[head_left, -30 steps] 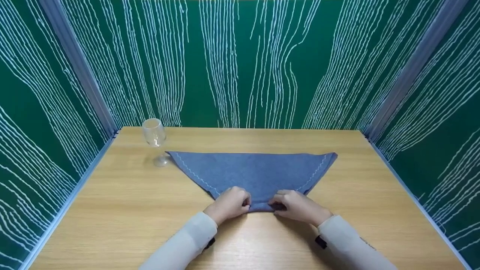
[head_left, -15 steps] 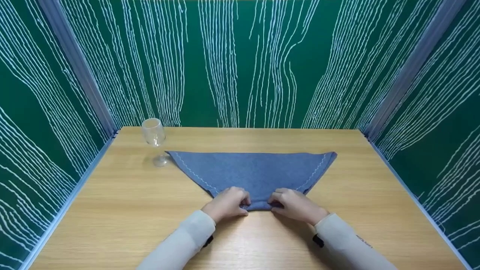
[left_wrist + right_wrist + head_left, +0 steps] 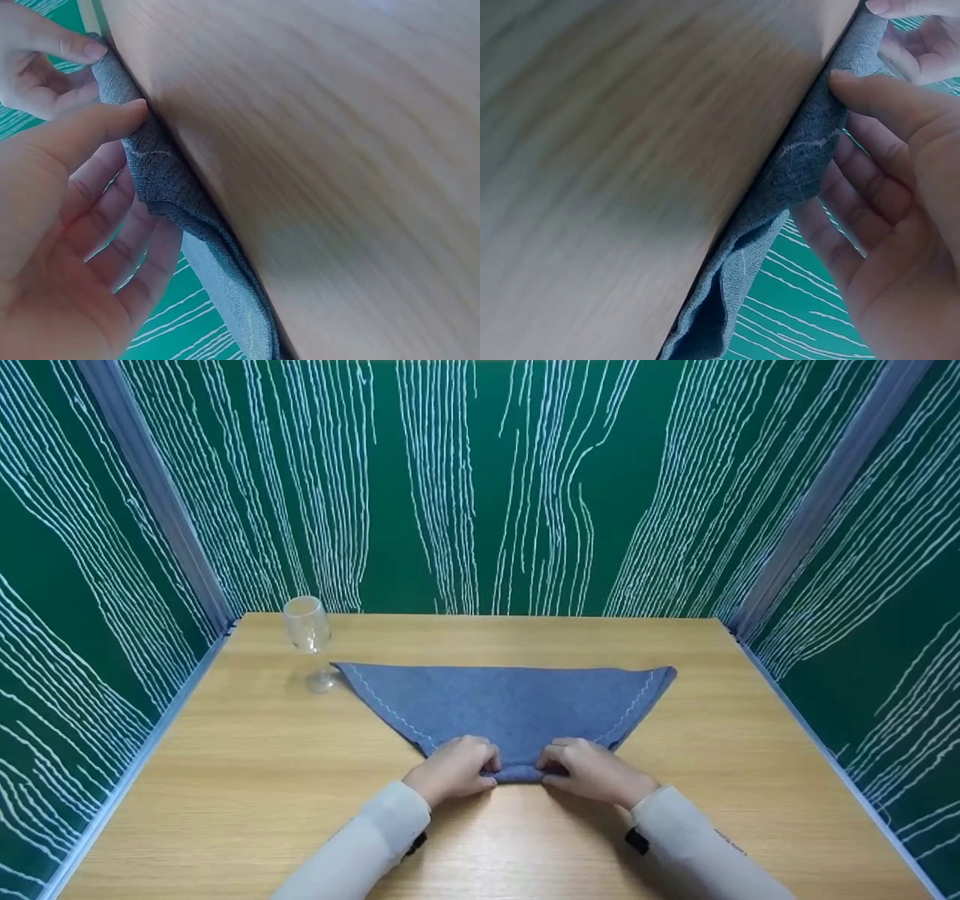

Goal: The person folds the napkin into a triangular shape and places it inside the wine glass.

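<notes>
A blue-grey cloth (image 3: 502, 705) with pale zigzag stitching lies on the table, folded wide at the back and narrow at the front. Its front edge is rolled over into a short band. At the left end of that band my left hand (image 3: 457, 765) pinches the roll between thumb and curled fingers. My right hand (image 3: 596, 770) grips the right end the same way. In the left wrist view, the thumb of the left hand (image 3: 82, 195) presses on the rolled cloth (image 3: 161, 169). The right wrist view shows the right hand (image 3: 900, 180) with its thumb on the cloth (image 3: 802, 157).
A clear stemmed glass (image 3: 308, 626) stands upright at the back left, its foot close to the cloth's left corner. Green panels with white lines (image 3: 495, 487) enclose the wooden table (image 3: 225, 780) at the back and sides.
Both hands shift slightly as the front edge of the cloth is rolled a little, mostly between the two earlier frames. Since then almost nothing has moved. The glass stays in place.
</notes>
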`<state>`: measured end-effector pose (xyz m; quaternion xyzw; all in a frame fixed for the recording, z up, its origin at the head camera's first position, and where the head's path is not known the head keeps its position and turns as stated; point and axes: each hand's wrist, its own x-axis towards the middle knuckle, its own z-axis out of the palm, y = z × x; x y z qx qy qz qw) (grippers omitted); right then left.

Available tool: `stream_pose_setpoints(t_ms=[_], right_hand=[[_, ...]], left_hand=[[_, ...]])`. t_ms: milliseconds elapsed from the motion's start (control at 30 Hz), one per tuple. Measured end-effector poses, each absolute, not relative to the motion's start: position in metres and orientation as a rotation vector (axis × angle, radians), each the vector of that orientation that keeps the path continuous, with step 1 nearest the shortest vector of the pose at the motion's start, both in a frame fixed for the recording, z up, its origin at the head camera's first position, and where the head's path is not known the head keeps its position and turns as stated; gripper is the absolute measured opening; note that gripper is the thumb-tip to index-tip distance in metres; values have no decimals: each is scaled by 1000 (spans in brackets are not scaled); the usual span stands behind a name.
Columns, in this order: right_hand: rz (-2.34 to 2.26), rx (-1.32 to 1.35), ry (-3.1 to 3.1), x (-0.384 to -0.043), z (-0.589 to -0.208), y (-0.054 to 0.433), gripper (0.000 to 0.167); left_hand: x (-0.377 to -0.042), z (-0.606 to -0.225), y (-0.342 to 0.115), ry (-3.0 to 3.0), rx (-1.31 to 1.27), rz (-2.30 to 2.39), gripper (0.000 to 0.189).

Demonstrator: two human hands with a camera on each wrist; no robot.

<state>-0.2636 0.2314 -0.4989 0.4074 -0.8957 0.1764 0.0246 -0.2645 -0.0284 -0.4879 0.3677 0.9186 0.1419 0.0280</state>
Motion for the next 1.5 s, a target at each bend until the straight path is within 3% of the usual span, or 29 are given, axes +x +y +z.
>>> stream_pose_setpoints(t_ms=[367, 1267, 1500], right_hand=[[611, 1293, -2861, -262, -498, 233, 20], [845, 1296, -2836, -278, -497, 232, 4], [782, 1258, -2821, -285, -499, 228, 8]], left_hand=[[-262, -486, -30, 2801, 1082, 439, 10], [-276, -486, -34, 2693, 987, 529, 16], [-277, -487, -34, 2686, 978, 544, 17]])
